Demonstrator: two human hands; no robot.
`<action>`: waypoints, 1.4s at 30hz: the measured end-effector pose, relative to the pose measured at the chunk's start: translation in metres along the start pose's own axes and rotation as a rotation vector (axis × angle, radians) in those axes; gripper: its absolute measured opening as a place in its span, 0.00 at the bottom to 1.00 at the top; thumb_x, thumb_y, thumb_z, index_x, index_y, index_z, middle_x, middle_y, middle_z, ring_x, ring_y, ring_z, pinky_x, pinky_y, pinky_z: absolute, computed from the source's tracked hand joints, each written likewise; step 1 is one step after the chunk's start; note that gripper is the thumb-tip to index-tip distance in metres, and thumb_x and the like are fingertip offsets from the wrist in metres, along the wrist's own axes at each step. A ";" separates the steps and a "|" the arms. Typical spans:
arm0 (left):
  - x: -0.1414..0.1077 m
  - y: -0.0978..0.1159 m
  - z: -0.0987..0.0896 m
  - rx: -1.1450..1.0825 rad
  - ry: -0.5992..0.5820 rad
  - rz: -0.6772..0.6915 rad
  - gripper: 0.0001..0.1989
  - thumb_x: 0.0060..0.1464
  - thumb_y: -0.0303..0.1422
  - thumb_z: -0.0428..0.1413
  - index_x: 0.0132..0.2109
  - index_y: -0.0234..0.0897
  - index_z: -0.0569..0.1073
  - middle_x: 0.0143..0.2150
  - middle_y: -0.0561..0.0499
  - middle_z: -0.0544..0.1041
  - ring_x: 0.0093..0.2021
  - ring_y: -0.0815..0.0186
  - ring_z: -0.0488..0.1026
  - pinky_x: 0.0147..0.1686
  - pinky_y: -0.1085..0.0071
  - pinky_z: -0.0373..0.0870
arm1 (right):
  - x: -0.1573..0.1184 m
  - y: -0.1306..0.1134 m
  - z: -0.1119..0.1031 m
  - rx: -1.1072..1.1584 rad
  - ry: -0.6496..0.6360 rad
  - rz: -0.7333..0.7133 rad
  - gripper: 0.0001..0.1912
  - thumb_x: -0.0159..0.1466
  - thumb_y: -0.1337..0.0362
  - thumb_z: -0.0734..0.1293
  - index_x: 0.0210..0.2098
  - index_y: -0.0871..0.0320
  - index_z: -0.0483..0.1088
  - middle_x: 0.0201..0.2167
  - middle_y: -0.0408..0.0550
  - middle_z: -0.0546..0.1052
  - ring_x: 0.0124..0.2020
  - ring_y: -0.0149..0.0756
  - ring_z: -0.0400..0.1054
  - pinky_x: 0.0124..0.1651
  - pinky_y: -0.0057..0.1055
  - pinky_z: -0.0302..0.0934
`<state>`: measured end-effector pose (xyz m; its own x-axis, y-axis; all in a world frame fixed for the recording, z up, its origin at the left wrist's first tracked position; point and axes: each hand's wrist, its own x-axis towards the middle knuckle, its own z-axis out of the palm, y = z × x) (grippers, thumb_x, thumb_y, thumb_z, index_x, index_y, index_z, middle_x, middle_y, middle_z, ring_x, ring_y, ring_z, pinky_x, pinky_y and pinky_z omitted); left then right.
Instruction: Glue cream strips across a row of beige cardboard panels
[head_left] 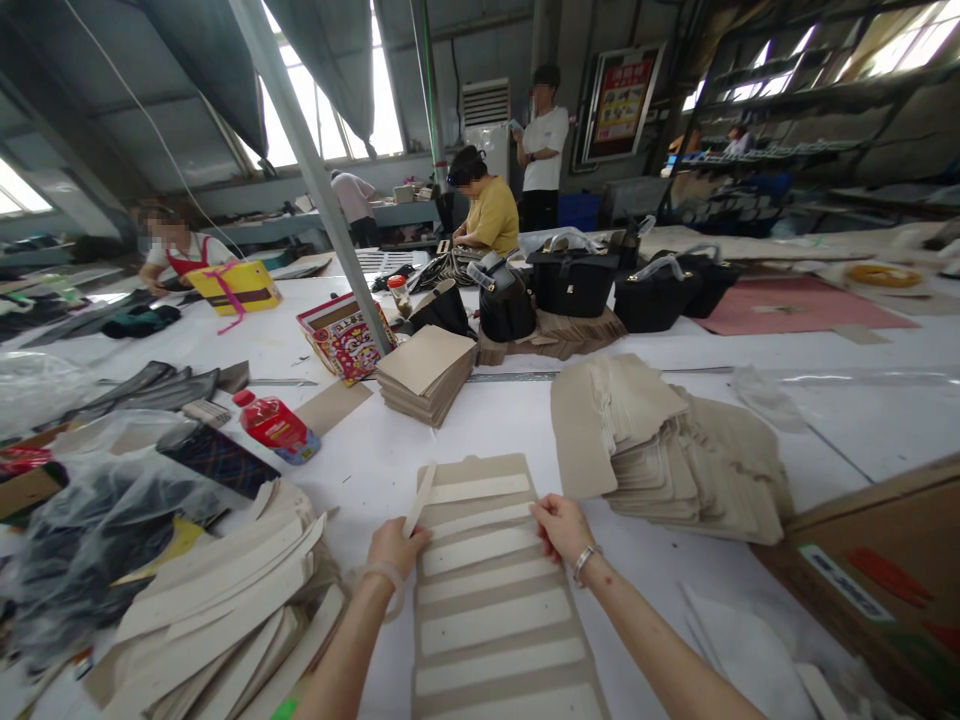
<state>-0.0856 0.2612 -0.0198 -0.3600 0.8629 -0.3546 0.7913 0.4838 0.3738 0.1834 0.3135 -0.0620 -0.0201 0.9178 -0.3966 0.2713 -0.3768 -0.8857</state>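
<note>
A long grey-beige board (461,625) lies on the white table in front of me, crossed by several pale strips in rows. My left hand (394,555) is closed at the board's left edge, with a narrow pale strip (421,500) sticking up from its fingers. Opposite it, my right hand (564,528) pinches the right end of a crosswise pale strip (480,520) near the upper part of the board. This strip's left end reaches my left fingertips. Left of my left hand is a loose pile of cut pale strips (225,590).
Stacked beige panels (675,450) lie at right, beside a cardboard box (877,570). Ahead are a stack of rectangular boards (427,365), a metal post (315,170) and black handbags (574,280). A red bottle (277,425) lies at left. Several people are farther back.
</note>
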 end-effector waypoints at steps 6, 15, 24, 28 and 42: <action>0.001 -0.002 0.004 -0.019 0.004 -0.069 0.14 0.50 0.41 0.52 0.34 0.35 0.75 0.34 0.45 0.79 0.37 0.62 0.75 0.32 0.74 0.63 | 0.003 0.006 -0.003 0.024 0.011 0.031 0.11 0.54 0.57 0.60 0.21 0.56 0.57 0.09 0.33 0.63 0.05 0.24 0.55 0.06 0.19 0.46; 0.003 -0.006 0.011 -0.002 0.055 -0.075 0.17 0.53 0.43 0.48 0.35 0.35 0.74 0.38 0.40 0.78 0.41 0.57 0.74 0.37 0.69 0.64 | 0.006 0.004 -0.002 0.054 -0.005 0.015 0.12 0.53 0.53 0.61 0.24 0.56 0.59 0.09 0.31 0.62 0.05 0.25 0.55 0.06 0.19 0.43; 0.006 -0.009 0.009 -0.049 0.008 -0.100 0.17 0.53 0.43 0.48 0.35 0.36 0.75 0.37 0.42 0.79 0.43 0.54 0.74 0.38 0.68 0.65 | 0.004 0.003 0.002 0.043 0.062 0.049 0.10 0.54 0.56 0.60 0.25 0.56 0.60 0.09 0.31 0.62 0.05 0.25 0.56 0.06 0.19 0.44; 0.006 -0.010 0.008 -0.071 -0.017 -0.072 0.17 0.53 0.41 0.47 0.36 0.35 0.75 0.38 0.43 0.79 0.43 0.56 0.74 0.38 0.70 0.65 | 0.005 0.006 0.005 0.031 0.098 0.062 0.09 0.54 0.58 0.61 0.25 0.57 0.60 0.09 0.31 0.61 0.05 0.24 0.56 0.06 0.19 0.45; 0.008 -0.014 0.013 -0.101 0.000 -0.079 0.17 0.51 0.43 0.49 0.36 0.34 0.75 0.36 0.40 0.79 0.43 0.52 0.74 0.38 0.67 0.64 | 0.009 0.010 0.008 -0.028 0.168 0.052 0.09 0.56 0.59 0.61 0.25 0.57 0.62 0.08 0.32 0.63 0.05 0.26 0.58 0.05 0.19 0.46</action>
<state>-0.0931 0.2592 -0.0394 -0.4190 0.8216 -0.3864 0.7068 0.5623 0.4292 0.1782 0.3173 -0.0769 0.1546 0.9063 -0.3934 0.2943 -0.4224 -0.8573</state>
